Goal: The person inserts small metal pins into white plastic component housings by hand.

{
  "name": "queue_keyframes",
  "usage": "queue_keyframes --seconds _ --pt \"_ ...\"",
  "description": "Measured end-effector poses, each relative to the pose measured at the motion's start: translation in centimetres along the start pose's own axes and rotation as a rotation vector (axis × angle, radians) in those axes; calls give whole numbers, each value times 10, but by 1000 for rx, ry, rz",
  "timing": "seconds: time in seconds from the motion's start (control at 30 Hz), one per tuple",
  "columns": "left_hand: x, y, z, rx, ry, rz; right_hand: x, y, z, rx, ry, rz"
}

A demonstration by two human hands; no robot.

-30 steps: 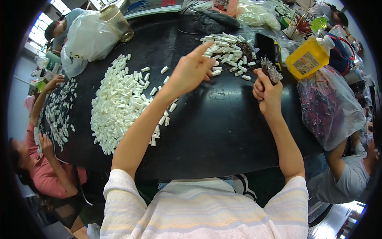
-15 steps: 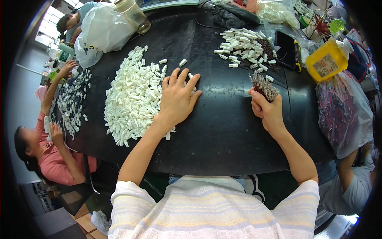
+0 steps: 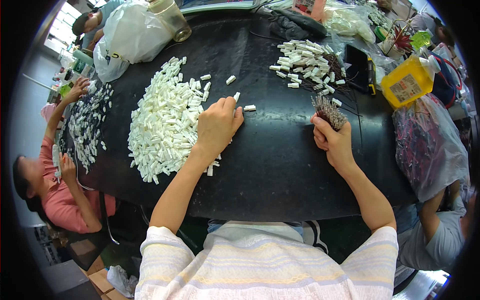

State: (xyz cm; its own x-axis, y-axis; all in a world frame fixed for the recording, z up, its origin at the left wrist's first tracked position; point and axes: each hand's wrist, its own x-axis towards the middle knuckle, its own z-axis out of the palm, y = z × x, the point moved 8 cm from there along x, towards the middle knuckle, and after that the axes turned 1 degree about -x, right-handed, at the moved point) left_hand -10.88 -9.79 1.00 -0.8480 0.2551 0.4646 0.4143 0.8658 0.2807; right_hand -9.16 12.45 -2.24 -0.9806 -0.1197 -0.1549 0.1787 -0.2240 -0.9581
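My left hand [image 3: 217, 125] is at the right edge of a big heap of small white plastic connector housings [image 3: 162, 120], its fingers curled down and hiding whatever is between them. One loose housing [image 3: 236, 96] sits right at the fingertips, and another housing [image 3: 250, 108] lies just right of the thumb. On the right, my right hand [image 3: 334, 142] is closed round a thick bundle of thin brown wires [image 3: 329, 113] with metal-tipped ends pointing up and away. Beyond it lies a smaller pile of white housings [image 3: 307, 60] with dark wires attached.
A black phone [image 3: 356, 65], a yellow bottle [image 3: 409, 86] and a bag of coloured wires [image 3: 427, 140] line the right side. At far left a co-worker in pink [image 3: 70, 202] handles another spread of housings [image 3: 87, 125]. A white plastic bag [image 3: 127, 37] and a clear jar [image 3: 172, 20] stand at the back left.
My left hand has gone from spread flat to curled fingers, drawn slightly back and left. Loose housings by its fingers have shifted or come into view. My right hand keeps the wire bundle.
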Motion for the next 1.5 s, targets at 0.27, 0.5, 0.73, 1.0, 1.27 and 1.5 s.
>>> queue_keyframes --seconds 0.27,0.5,0.73,1.0,1.27,1.5 --pt "7 -75 -15 -970 167 -633 2 -3 4 61 -46 14" --pt "5 -104 1 -2526 218 -1043 0 -4 6 69 -54 8" --pt "3 -93 -1 -2519 508 -1326 -2 -4 7 95 -39 3" --pt "1 -5 27 -2482 -336 -1063 -2 -2 9 115 -112 4" --pt "-28 59 63 -2395 -723 -894 -5 4 14 39 -129 50" --pt "-31 69 58 -2235 -761 -915 -5 6 14 -33 -77 81"
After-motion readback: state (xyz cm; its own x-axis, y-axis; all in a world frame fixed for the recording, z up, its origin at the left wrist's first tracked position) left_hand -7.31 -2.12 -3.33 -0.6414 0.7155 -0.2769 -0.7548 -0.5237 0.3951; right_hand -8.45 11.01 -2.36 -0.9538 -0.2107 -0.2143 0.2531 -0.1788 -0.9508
